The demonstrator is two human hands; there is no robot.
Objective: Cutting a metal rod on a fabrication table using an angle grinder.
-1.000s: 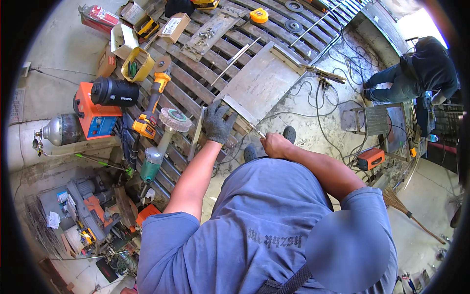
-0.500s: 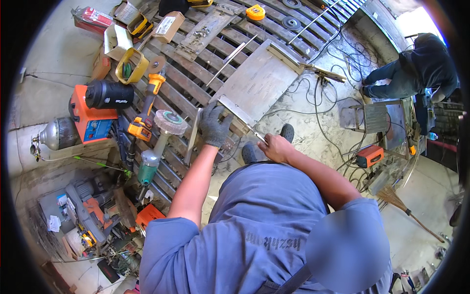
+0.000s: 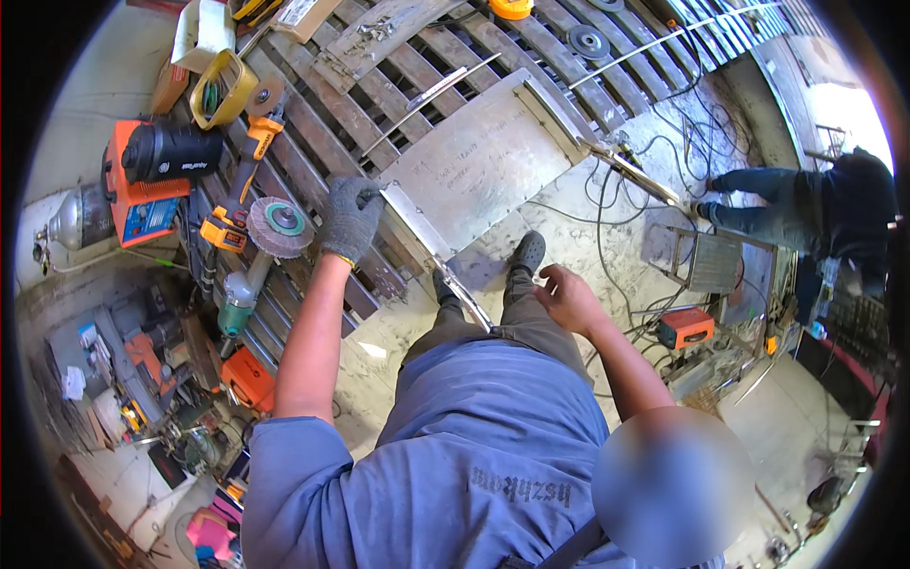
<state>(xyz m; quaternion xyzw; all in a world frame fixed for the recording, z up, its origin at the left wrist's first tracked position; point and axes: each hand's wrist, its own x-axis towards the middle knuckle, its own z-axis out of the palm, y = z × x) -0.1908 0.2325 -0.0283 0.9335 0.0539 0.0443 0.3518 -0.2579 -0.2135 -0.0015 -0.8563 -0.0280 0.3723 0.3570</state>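
Observation:
My left hand (image 3: 349, 220), in a dark grey glove, is at the near left corner of a flat metal sheet (image 3: 474, 156) lying on a slatted metal bench. Its fingers are curled at the end of a narrow metal strip (image 3: 414, 218) running along the sheet's near edge. Locking pliers (image 3: 464, 290) are clamped at the strip's other end, their handles pointing toward my body. My bare right hand (image 3: 571, 300) hangs to the right of the pliers, apart from them, fingers loosely bent and holding nothing.
Left on the slats (image 3: 403, 71) lie a yellow angle grinder (image 3: 248, 171) and a green-grey grinder with a flap disc (image 3: 281, 228). An orange machine (image 3: 142, 194) stands beyond. Cables (image 3: 607, 223) cross the floor at right, where another person (image 3: 834, 209) bends over.
My right hand has let go of the pliers and moved right. My left hand has shifted to the strip's left end. The pliers stay attached. The view has shifted.

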